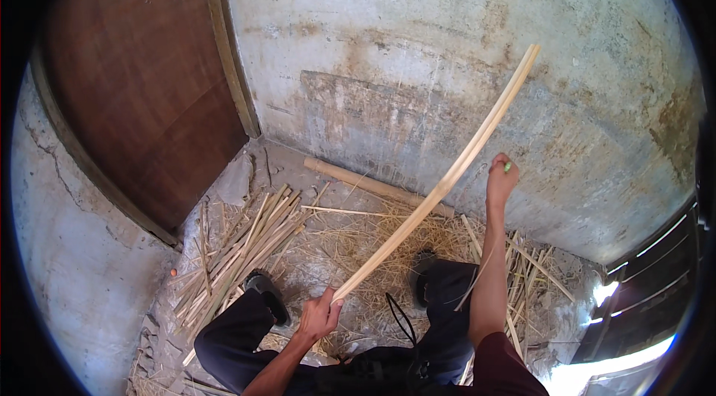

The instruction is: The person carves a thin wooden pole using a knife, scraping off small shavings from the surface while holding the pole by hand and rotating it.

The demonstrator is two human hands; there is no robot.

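Note:
My left hand (319, 315) is closed round the lower end of a long, pale split-bamboo strip (421, 213). The strip slants up to the right, away from me, with a node partway along and a slight bend there. To the right of the strip, apart from it, my right hand (501, 172) is raised in a closed grip. A small bright green bit shows at that hand; the rest of what it holds is hidden. Beside my right forearm a thin curved sliver (471, 284) hangs down.
Split sticks (242, 254) lie piled at the left, more sticks (533, 269) at the right. Straw-like shavings (373, 247) cover the floor between my feet. A thick bamboo pole (373, 186) lies along the stained wall (418, 38). A brown door (142, 75) stands at far left.

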